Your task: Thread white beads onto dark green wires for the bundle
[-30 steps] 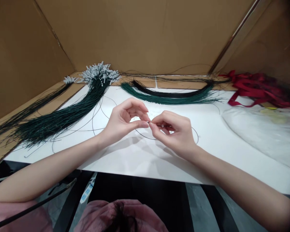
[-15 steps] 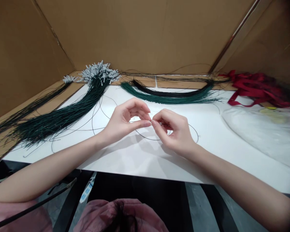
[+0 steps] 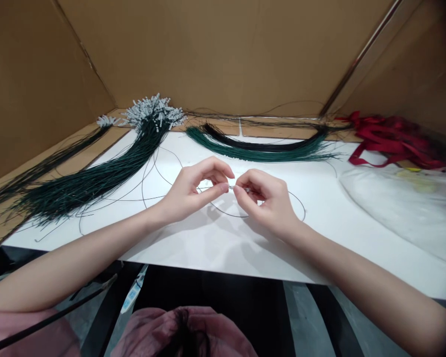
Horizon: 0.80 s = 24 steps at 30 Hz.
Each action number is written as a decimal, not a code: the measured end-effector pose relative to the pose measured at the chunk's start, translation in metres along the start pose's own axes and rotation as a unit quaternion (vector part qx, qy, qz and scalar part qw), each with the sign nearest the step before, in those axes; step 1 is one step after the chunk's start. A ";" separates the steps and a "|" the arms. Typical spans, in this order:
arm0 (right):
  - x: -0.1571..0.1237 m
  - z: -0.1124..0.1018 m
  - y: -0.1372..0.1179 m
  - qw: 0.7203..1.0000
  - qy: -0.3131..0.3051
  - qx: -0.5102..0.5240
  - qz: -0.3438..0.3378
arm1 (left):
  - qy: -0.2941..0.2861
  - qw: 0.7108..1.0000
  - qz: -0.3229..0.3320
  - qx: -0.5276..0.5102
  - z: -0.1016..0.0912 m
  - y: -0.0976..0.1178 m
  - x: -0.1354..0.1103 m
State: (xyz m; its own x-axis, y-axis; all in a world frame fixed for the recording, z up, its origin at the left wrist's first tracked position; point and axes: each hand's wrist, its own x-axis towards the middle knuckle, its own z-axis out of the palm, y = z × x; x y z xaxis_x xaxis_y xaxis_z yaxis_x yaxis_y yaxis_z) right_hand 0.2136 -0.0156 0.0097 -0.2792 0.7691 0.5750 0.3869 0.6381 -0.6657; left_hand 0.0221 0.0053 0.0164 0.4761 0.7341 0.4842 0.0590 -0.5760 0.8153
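My left hand (image 3: pixel 193 191) and my right hand (image 3: pixel 265 198) meet fingertip to fingertip just above a white board (image 3: pixel 215 243). Both pinch a thin dark cord (image 3: pixel 226 212) whose loop lies on the board under and behind my hands. A small silvery piece (image 3: pixel 232 187) shows between the pinching fingers; I cannot make out what it is. The thumb and forefinger of each hand are pressed together, with the other fingers curled.
A big bundle of dark green cords with white tips (image 3: pixel 107 171) fans out on the left. A curved green and black bundle (image 3: pixel 260 148) lies at the back. Red ribbons (image 3: pixel 394 141) sit far right, a clear plastic bag (image 3: pixel 405 208) beside them. Cardboard walls (image 3: pixel 215 54) surround the board.
My hands stay pinched together at the same spot. They have dropped slightly and the fingers have shifted a little along the cord.
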 end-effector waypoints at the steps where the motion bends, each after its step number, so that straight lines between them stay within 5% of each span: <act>1: 0.000 0.000 0.000 1.000 -0.003 0.002 0.007 | 0.000 1.000 0.002 0.006 0.001 0.000 0.000; 24: 0.001 -0.002 0.003 1.000 -0.024 -0.020 0.001 | -0.018 0.999 0.014 0.027 -0.006 0.001 0.002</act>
State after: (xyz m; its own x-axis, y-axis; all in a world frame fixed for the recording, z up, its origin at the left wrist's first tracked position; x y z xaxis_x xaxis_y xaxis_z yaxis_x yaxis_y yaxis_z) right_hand 0.2164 -0.0131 0.0097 -0.3204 0.7714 0.5498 0.4218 0.6358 -0.6464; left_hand 0.0177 0.0088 0.0203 0.5094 0.7045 0.4941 0.0921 -0.6155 0.7827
